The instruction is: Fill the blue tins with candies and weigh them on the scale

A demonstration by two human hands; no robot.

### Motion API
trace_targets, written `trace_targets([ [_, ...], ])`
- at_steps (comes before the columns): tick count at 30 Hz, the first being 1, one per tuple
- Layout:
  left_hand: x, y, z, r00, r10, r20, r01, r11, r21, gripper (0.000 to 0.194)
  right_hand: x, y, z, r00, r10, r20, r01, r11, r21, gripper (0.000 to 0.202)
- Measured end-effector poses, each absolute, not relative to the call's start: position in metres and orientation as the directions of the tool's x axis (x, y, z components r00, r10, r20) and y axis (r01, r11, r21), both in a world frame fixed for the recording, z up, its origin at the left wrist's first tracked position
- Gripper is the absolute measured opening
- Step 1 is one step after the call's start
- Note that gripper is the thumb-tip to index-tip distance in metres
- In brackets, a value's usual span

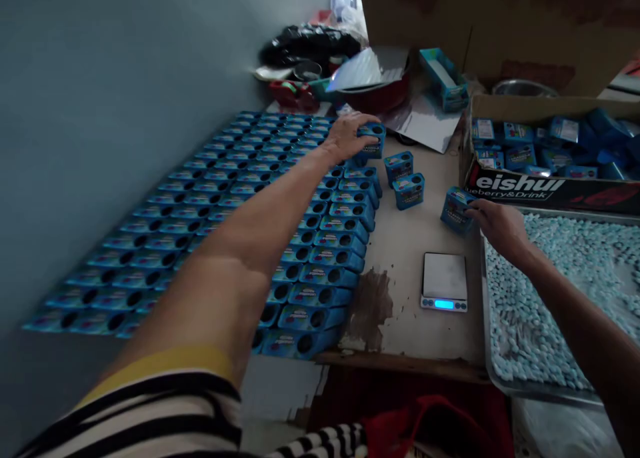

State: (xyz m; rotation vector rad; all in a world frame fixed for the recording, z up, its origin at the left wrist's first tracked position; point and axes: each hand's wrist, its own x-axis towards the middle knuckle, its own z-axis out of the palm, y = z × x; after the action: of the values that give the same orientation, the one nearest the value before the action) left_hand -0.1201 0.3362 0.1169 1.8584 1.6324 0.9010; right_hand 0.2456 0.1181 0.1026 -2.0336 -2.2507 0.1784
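Note:
My left hand [349, 135] reaches across to the far right corner of the packed rows of small blue boxes [270, 208]. Its fingers are closed round one blue box [371, 143]. These boxes show a dark round spot on the top. Out to the right, my right hand [500, 228] grips another blue box [456, 211] by its right side, above the table. Two more boxes stand between the hands: one box [399, 169] behind, another box [409, 191] in front. Nearer me lies a small digital scale [444, 278] with a lit display and a bare plate.
A metal tray [493, 371] of small pale-blue and white pieces sits at the right. Behind it stands an open carton [530, 190] filled with blue boxes. A red basin [385, 97], a black plastic bag [310, 43] and an open blue box [444, 78] lie at the back.

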Motion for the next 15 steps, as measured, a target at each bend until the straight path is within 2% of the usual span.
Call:
trace_targets([
  [3, -0.123, 0.329, 0.111, 0.15, 0.981, 0.12, 0.63, -0.188, 0.754, 0.04, 0.259, 0.077, 0.109, -0.296, 0.955, 0.023, 0.917, 0.291, -0.273, 0.037],
  [7, -0.133, 0.321, 0.099, 0.135, 0.989, 0.063, 0.616, -0.134, 0.777, 0.045, 0.259, 0.03, 0.105, -0.469, 0.883, -0.013, 0.824, 0.432, -0.367, 0.029],
  [12, -0.14, 0.301, 0.082, 0.139, 0.99, -0.013, 0.596, -0.073, 0.799, 0.047, 0.25, 0.01, 0.096, -0.487, 0.87, -0.082, 0.822, 0.424, -0.381, 0.026],
  [15, -0.138, 0.294, 0.08, 0.095, 0.995, -0.035, 0.603, -0.03, 0.797, 0.036, 0.25, 0.005, 0.098, -0.452, 0.889, -0.078, 0.786, 0.356, -0.505, 0.025],
])
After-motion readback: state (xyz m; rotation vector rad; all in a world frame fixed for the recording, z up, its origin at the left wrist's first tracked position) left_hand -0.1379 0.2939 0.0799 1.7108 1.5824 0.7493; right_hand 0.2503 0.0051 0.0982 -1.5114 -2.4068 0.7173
